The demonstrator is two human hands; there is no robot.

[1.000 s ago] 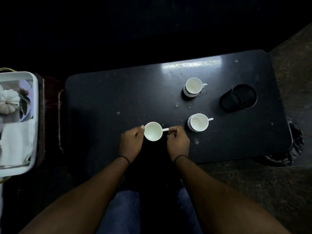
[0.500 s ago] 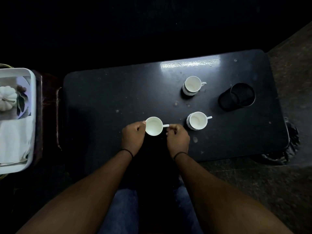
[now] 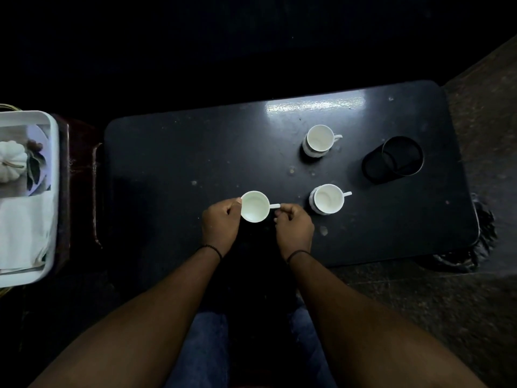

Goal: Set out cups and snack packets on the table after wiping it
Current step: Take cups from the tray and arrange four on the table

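Observation:
Three white cups are over the dark table [image 3: 173, 163]. One white cup [image 3: 255, 206] is near the table's front edge, held between both hands. My left hand [image 3: 221, 224] grips its left side with thumb at the rim. My right hand [image 3: 293, 226] pinches its handle, which points right. A second cup [image 3: 327, 198] stands just to the right of my right hand. A third cup [image 3: 320, 140] stands farther back. All three look empty. No snack packets can be made out.
A black round holder [image 3: 397, 161] lies tipped at the table's right. A white tray [image 3: 51, 191] on a stand to the left holds a white pumpkin ornament [image 3: 11, 161] and folded white cloth [image 3: 25, 233]. Stone floor lies to the right.
The held cup and both hands have shifted a little farther back on the table. The other two cups and the holder have stayed put.

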